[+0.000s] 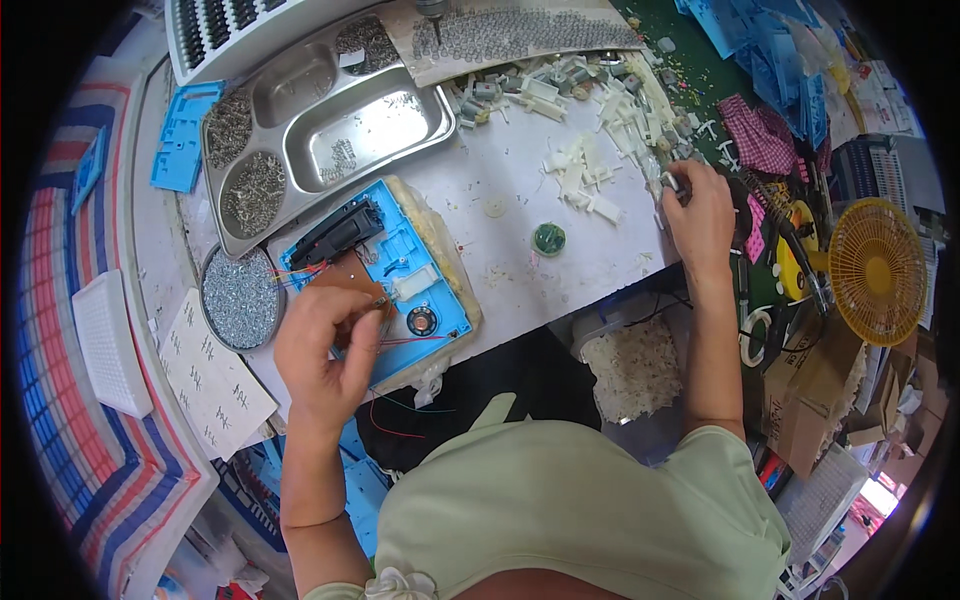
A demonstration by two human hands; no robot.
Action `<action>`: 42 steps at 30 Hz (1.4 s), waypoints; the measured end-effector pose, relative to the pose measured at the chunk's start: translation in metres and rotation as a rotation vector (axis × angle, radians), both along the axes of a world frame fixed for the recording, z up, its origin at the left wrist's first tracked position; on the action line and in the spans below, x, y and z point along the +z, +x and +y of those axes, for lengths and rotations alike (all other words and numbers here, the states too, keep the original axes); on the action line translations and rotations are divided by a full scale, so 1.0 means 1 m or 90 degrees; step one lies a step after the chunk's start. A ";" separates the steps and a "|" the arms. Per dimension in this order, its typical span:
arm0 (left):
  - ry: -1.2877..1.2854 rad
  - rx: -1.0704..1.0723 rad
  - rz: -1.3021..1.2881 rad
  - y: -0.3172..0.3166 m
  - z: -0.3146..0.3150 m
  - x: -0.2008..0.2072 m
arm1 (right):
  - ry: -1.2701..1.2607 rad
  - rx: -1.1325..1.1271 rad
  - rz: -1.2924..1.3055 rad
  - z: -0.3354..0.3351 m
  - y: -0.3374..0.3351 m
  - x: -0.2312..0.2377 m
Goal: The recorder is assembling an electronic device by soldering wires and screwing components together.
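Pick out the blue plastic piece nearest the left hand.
The blue housing partly covered by the left hand: unlike the other blue pieces, it shows a round speaker.

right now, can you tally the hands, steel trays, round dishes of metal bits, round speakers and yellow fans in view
left hand and right hand: 2
steel tray: 1
round dish: 1
round speaker: 1
yellow fan: 1
Total: 6

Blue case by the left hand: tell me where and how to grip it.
Pinch the blue case by its right wall, probably best from above and the right: that long, straight edge looks free, while wires and the left hand crowd its left side.
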State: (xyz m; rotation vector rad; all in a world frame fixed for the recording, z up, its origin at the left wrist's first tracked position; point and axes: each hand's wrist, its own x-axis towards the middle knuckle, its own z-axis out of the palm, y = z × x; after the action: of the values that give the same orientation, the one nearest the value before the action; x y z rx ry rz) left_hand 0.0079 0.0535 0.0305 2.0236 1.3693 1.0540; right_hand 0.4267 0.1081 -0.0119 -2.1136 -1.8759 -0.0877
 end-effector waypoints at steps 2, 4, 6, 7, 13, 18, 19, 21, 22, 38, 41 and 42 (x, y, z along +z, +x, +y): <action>0.048 -0.080 -0.018 0.012 0.009 0.005 | 0.036 0.023 0.061 0.000 -0.003 0.003; 0.006 -0.119 -0.032 0.028 0.016 0.019 | 0.093 0.085 0.157 0.002 -0.022 0.014; -0.098 -0.114 -0.060 0.052 0.024 0.034 | 0.019 0.170 0.504 -0.005 -0.064 0.032; -0.139 -0.118 -0.086 0.064 0.031 0.037 | -0.030 0.228 0.628 -0.013 -0.089 0.045; -0.269 -0.271 -0.135 0.054 0.049 0.029 | -0.073 0.429 0.812 -0.018 -0.146 0.065; -0.528 -0.203 -0.329 0.053 0.046 0.028 | -0.081 0.388 0.741 -0.020 -0.153 0.055; -0.528 -0.208 -0.326 0.054 0.052 0.030 | -0.072 0.377 0.738 -0.017 -0.152 0.054; -0.541 -0.261 -0.311 0.058 0.065 0.032 | -0.057 0.354 0.727 -0.014 -0.147 0.055; -0.554 -0.309 -0.297 0.059 0.077 0.032 | -0.051 0.335 0.824 -0.013 -0.147 0.052; 0.021 0.067 0.347 0.124 0.220 -0.028 | -0.129 0.165 1.201 -0.033 -0.076 0.016; 0.045 0.090 0.352 0.131 0.223 -0.034 | -0.134 0.139 1.159 -0.038 -0.072 0.024; 0.075 0.077 0.353 0.131 0.223 -0.036 | -0.139 0.131 1.141 -0.039 -0.070 0.025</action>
State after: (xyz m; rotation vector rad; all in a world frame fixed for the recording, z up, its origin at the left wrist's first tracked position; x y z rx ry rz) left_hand 0.1393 0.2768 -0.0057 2.4645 1.7484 0.6497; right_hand 0.3567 0.0694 0.0128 -1.0334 -0.8326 1.5022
